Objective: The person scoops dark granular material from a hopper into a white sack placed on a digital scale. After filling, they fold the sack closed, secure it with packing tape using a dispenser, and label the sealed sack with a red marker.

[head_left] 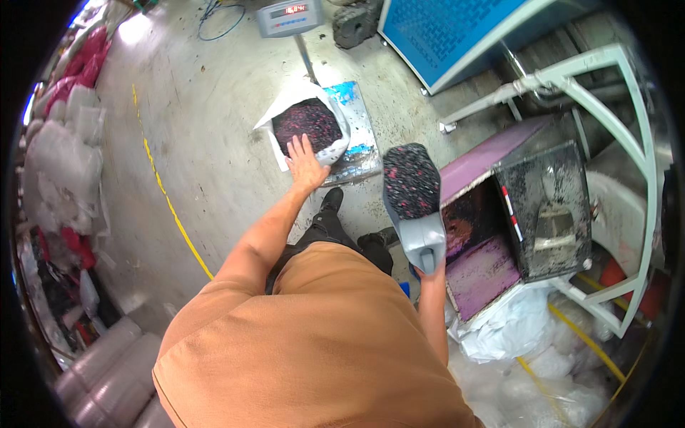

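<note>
My left hand [307,165] lies over the near rim of an open white sack [341,148], fingers spread and stretched toward the granules inside. Dark granules [308,121] flecked with pink fill the sack almost to its mouth. The sack stands on the metal platform of a floor scale [360,128]. In my right hand [430,270] is a grey plastic scoop [422,235], gripped by its handle, which hides most of the fingers. Similar dark, pink-flecked granules [412,180] heap up in the scoop. It is held to the right of the sack, apart from it.
The scale's display [290,18] rises on a post behind the sack. To the right stand an open box-like machine [544,207] with purple inner panels, a pale metal frame [635,143] and a blue-topped cabinet [457,36]. Clear plastic bags [61,167] pile up at left.
</note>
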